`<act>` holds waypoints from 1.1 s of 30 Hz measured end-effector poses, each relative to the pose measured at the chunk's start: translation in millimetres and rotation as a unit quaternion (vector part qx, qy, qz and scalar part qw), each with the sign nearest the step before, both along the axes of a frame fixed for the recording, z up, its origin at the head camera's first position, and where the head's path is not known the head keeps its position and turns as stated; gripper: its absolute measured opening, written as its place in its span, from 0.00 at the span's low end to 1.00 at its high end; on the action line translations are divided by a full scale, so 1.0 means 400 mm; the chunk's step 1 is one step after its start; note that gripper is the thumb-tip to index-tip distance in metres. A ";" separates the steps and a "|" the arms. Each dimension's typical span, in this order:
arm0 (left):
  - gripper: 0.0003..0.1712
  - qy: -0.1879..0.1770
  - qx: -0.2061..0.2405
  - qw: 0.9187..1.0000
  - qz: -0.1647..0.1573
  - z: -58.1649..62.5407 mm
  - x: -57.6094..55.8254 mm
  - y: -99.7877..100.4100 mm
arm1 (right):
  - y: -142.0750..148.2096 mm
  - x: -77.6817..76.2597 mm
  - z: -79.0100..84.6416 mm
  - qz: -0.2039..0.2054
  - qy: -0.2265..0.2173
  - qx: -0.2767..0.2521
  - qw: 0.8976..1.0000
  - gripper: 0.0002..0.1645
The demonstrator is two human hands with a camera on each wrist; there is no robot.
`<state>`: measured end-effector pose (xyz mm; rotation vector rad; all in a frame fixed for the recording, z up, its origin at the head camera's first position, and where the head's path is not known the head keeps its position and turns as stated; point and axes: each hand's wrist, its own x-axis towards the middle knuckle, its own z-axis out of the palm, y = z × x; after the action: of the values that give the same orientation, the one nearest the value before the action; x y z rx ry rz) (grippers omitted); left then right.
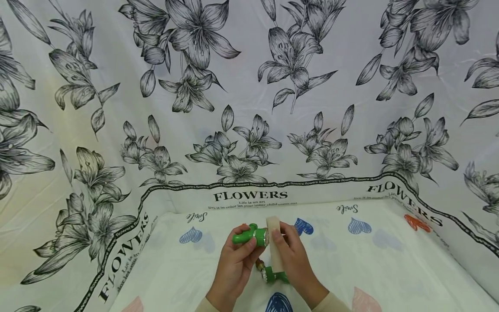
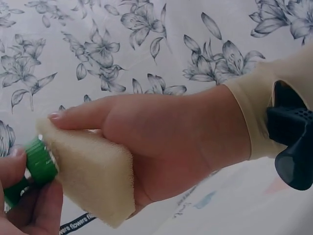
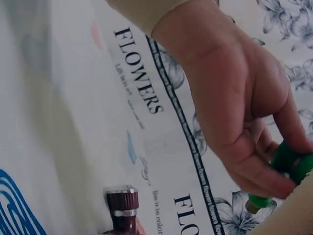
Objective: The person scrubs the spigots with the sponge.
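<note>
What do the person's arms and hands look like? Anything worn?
Left hand and right hand: no gloves visible. Plain beige sleeves reach the wrists, no markings visible. A black device, probably the wrist camera, with a perforated panel and rounded lower part, sits at the right cuff.

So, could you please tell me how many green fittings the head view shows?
2: one green fitting in the left hand, another green fitting on the cloth, partly covered by the right hand; hands could hide more.
</note>
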<state>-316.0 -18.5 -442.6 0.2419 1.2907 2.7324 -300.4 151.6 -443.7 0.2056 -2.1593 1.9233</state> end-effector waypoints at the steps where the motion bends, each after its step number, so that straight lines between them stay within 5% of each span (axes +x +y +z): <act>1: 0.21 -0.004 -0.007 1.000 0.017 0.003 -0.003 0.003 | -0.006 0.000 0.003 -0.004 0.009 0.003 1.000 0.31; 7: 0.21 -0.024 -0.058 0.993 0.099 0.016 -0.020 0.016 | -0.032 -0.006 0.018 -0.026 0.089 0.053 0.994 0.33; 15: 0.22 -0.013 -0.066 0.994 0.089 0.027 -0.024 0.010 | -0.028 -0.026 0.025 -0.034 0.145 0.073 0.986 0.31; 20: 0.22 -0.021 -0.052 0.997 0.060 0.028 -0.020 0.005 | -0.009 -0.050 0.022 -0.001 0.111 0.041 0.993 0.28; 27: 0.23 0.002 -0.017 1.000 -0.003 0.022 -0.020 0.007 | 0.024 -0.076 0.011 0.043 -0.018 -0.039 0.998 0.28; 33: 0.23 0.007 -0.031 0.999 0.012 0.028 -0.034 0.015 | 0.018 -0.082 0.001 0.054 -0.061 -0.070 0.994 0.33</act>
<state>-329.5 -12.6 -431.5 0.2407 1.3876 2.7108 -333.2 158.8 -443.4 0.1870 -2.1160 2.1908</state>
